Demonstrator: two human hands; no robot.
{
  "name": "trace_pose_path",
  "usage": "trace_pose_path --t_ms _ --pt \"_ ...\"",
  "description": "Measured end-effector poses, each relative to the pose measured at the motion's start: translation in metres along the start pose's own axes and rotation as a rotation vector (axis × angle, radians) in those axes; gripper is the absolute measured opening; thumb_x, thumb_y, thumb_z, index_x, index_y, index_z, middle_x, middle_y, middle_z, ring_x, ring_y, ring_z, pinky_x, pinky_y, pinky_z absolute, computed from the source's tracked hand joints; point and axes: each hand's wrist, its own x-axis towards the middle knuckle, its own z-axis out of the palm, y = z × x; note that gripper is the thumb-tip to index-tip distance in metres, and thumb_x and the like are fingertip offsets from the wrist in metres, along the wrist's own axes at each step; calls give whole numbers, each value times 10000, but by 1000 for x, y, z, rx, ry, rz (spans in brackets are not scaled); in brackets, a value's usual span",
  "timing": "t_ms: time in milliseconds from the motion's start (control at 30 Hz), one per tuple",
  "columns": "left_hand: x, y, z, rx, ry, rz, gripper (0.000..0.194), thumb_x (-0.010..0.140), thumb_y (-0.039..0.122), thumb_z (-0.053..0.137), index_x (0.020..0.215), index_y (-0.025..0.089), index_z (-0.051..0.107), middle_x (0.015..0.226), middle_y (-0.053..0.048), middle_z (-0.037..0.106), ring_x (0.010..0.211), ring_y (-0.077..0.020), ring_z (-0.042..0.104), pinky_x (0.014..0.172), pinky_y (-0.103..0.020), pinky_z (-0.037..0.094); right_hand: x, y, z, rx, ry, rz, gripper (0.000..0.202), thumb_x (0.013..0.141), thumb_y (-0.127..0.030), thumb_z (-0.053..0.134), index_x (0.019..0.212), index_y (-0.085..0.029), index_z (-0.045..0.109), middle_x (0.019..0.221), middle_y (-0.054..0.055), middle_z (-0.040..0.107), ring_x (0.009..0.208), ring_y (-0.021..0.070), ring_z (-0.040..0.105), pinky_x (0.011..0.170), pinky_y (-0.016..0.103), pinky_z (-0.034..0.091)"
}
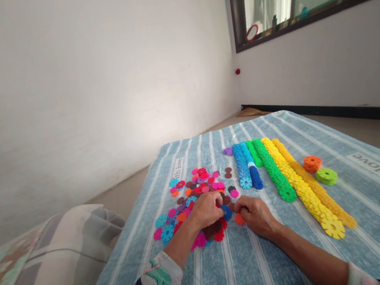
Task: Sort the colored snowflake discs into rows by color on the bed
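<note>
A loose heap of notched plastic discs point(201, 239) in pink, red, blue, brown and orange lies on the striped cloth. My left hand point(207, 208) is over the heap's right side, its fingers curled down and closed; whatever they pinch is hidden. My right hand point(259, 215) is closed at the heap's right edge, thumb and forefinger together, and I cannot make out what is between them. Close to its fingertips lie an orange disc point(239, 219) and a brown disc point(232, 207). A dark blue disc point(226, 212) shows between the two hands.
Overlapping rows of discs lie to the right: a blue row point(240, 163), a green row point(274, 173), a yellow row point(305, 192). Beyond them are an orange stack point(312, 163) and a lime stack point(326, 176). A purple stack point(227, 151) sits farther back. Draped fabric point(76, 262) is at left.
</note>
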Motion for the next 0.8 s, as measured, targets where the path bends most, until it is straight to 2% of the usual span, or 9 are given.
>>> trace_pose_path --t_ms 200,433,600,800 --pt "4 -11 -7 -278 4 -29 236 557 90 524 759 131 640 629 22 580 595 -112 531 541 -197 368 0 -5 -2 17 2 5 262 661 -80 388 628 -191 623 708 17 674 680 143 615 639 222 419" --pt "21 -11 -25 -242 67 12 192 589 97 518 685 134 681 588 22 597 579 -108 531 553 -202 390 1 -6 -1 26 -3 14 285 642 -57 387 637 -196 634 740 11 695 717 143 640 658 222 434" --pt "53 7 -9 -283 82 35 225 632 132 548 779 133 718 637 5 649 609 -122 576 585 -220 433 2 -5 0 23 0 23 294 655 -48 394 642 -200 645 754 14 704 725 155 650 653 230 436" --pt "86 39 15 -160 89 82 263 660 125 545 837 152 737 693 3 687 655 -126 600 637 -224 457 4 -3 3 32 -3 7 301 665 -33 398 666 -195 652 793 19 716 748 148 656 682 221 444"
